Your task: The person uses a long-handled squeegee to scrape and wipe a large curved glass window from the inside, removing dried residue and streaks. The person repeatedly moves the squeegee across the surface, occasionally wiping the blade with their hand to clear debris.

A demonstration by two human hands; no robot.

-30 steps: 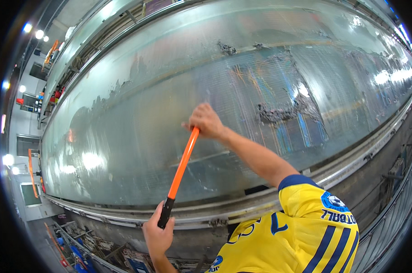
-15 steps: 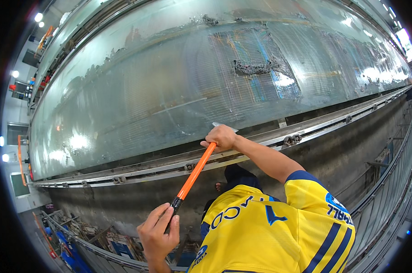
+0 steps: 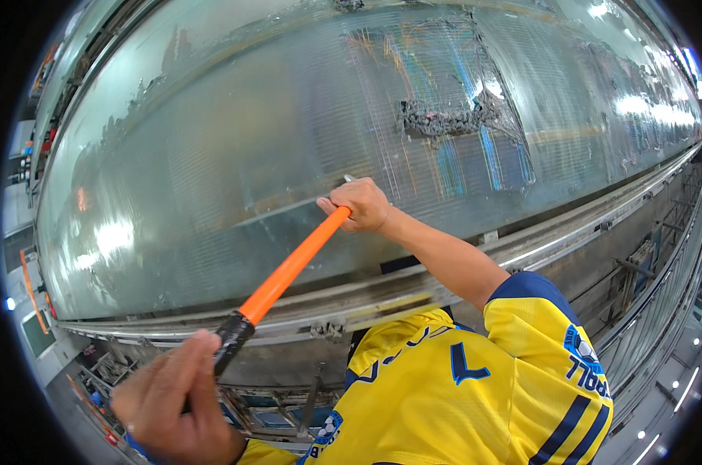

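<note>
- Currently the left hand [image 3: 176, 403], lower left of frame, is clenched around the black grip of the orange-handled tool [image 3: 289, 271].
- Right hand [image 3: 358, 205], centre frame, is wrapped around the tool's upper end, tip against the large wet metal sheet [image 3: 211, 155].
- Dark debris patch [image 3: 444, 120] sits upper centre, apart from the tip.
- Risk, my read: wet surface, long lever; the tip could skid sideways and score the sheet.
</note>
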